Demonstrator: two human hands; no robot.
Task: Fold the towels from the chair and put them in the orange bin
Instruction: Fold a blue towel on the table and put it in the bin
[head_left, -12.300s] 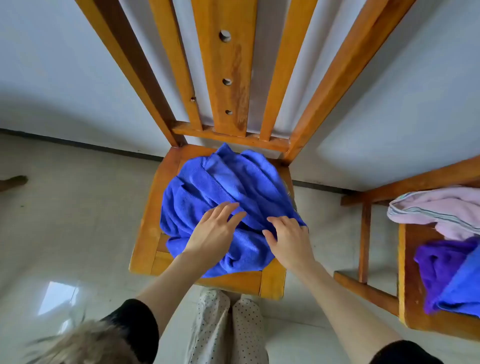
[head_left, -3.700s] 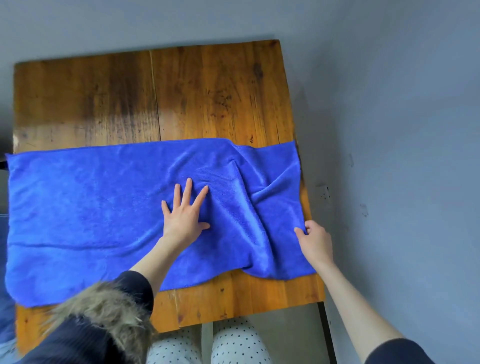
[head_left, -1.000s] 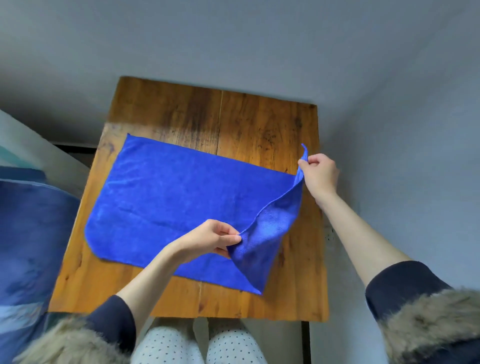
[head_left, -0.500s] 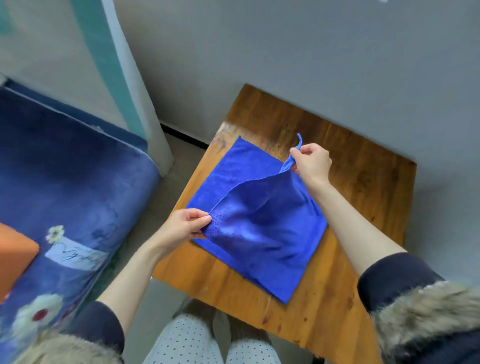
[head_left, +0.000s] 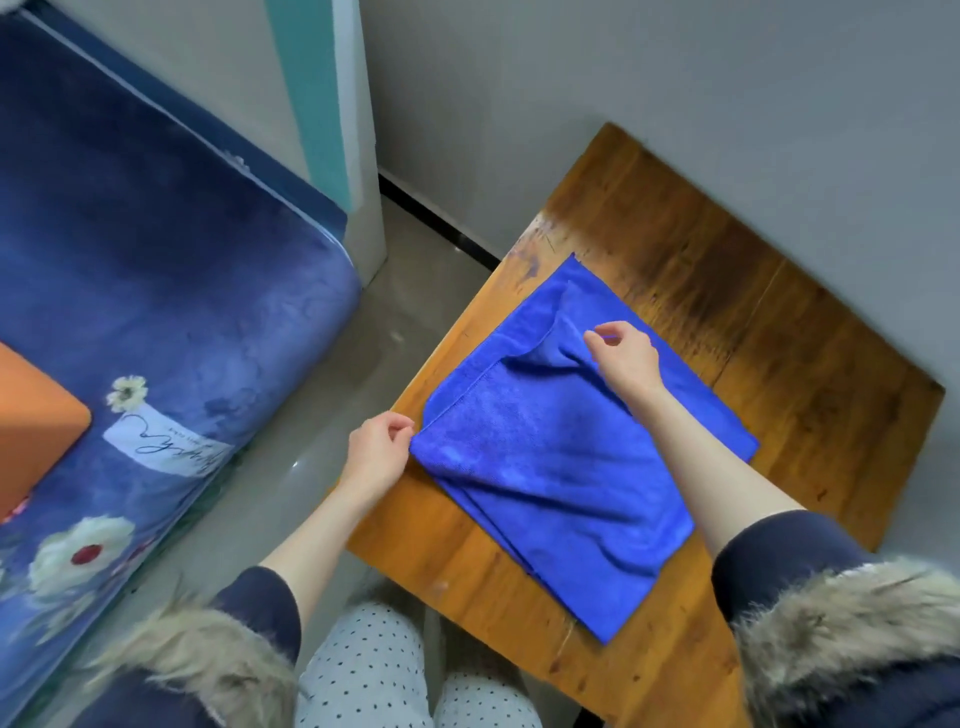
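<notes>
A blue towel (head_left: 561, 457) lies folded in layers on the wooden table (head_left: 779, 332). My left hand (head_left: 376, 454) pinches the towel's left corner at the table's edge. My right hand (head_left: 626, 358) hovers over the far part of the towel, thumb and forefinger pinching a corner of the top layer, which is still rumpled there. A corner of the orange bin (head_left: 31, 431) shows at the left edge of the view, standing on the blue cover.
A blue flowered cover (head_left: 156, 291) spreads over the furniture on the left, with a strip of grey floor (head_left: 311, 436) between it and the table. Grey walls (head_left: 675, 78) border the table behind and to the right. A white and teal post (head_left: 332, 104) stands at the back.
Both hands have carried the towel's right half over to the left and lowered it onto the lower layer. The view has swung left, and the orange bin has come into sight.
</notes>
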